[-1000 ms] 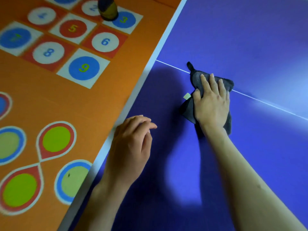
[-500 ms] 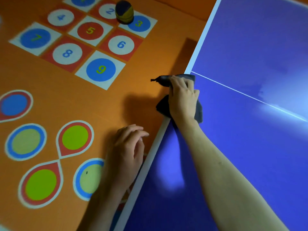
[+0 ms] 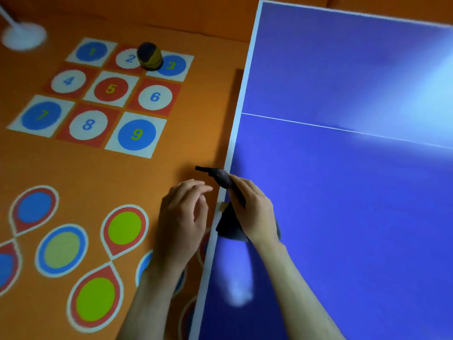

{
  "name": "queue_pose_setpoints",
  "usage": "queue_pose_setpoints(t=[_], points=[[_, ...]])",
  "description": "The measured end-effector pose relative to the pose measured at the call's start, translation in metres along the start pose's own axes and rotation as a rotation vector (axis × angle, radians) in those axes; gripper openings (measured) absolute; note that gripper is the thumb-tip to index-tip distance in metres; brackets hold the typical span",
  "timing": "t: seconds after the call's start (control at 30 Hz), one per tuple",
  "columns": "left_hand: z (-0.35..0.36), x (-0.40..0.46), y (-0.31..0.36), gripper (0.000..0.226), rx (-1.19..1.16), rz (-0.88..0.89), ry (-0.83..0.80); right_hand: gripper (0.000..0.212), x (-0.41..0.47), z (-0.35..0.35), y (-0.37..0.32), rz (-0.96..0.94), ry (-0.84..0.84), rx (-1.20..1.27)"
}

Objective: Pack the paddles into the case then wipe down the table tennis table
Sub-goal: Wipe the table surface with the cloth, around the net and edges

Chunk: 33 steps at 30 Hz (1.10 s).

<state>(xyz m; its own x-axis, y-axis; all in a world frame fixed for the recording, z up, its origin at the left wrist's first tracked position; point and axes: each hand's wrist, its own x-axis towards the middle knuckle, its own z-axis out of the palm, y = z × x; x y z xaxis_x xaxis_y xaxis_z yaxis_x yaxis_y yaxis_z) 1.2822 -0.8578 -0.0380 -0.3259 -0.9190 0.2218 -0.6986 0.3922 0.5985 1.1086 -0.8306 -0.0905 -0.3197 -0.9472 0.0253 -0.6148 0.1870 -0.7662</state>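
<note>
Table tennis table (image 3: 343, 217) edge under cloth (image 3: 228, 227); right hand (image 3: 255, 212) grips it.

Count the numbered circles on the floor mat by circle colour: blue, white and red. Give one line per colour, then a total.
Blue circles: 4 (numbers 1, 3, 7, 9)
White circles: 4 (numbers 2, 4, 6, 8)
Red circles: 1 (number 5)
Total: 9
</note>
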Motion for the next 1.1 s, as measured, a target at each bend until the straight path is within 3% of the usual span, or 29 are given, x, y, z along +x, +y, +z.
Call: queue_pose_setpoints(t=[0.17,0.27,0.43,0.67,0.9,1.1], points=[[-0.008,-0.035,0.023,0.026,0.002,0.119,-0.111,0.033,-0.076,-0.035,-0.019,0.188,0.107,0.078],[-0.014,-0.06,0.035,0.026,0.018,0.203,-0.191,0.039,-0.125,-0.045,-0.033,0.26,0.218,0.004],[-0.048,-0.102,0.044,0.024,-0.017,0.271,-0.315,0.037,-0.198,-0.054,-0.057,0.243,0.324,-0.156],[-0.103,-0.134,0.039,0.02,-0.04,0.302,-0.351,0.031,-0.262,-0.066,-0.113,0.308,0.401,-0.1],[-0.138,-0.115,0.031,0.02,-0.1,0.341,-0.328,0.032,-0.263,-0.057,-0.156,0.357,0.425,-0.124],[-0.143,-0.043,-0.008,0.021,-0.144,0.385,-0.339,0.03,-0.204,-0.028,-0.187,0.417,0.408,-0.11]])
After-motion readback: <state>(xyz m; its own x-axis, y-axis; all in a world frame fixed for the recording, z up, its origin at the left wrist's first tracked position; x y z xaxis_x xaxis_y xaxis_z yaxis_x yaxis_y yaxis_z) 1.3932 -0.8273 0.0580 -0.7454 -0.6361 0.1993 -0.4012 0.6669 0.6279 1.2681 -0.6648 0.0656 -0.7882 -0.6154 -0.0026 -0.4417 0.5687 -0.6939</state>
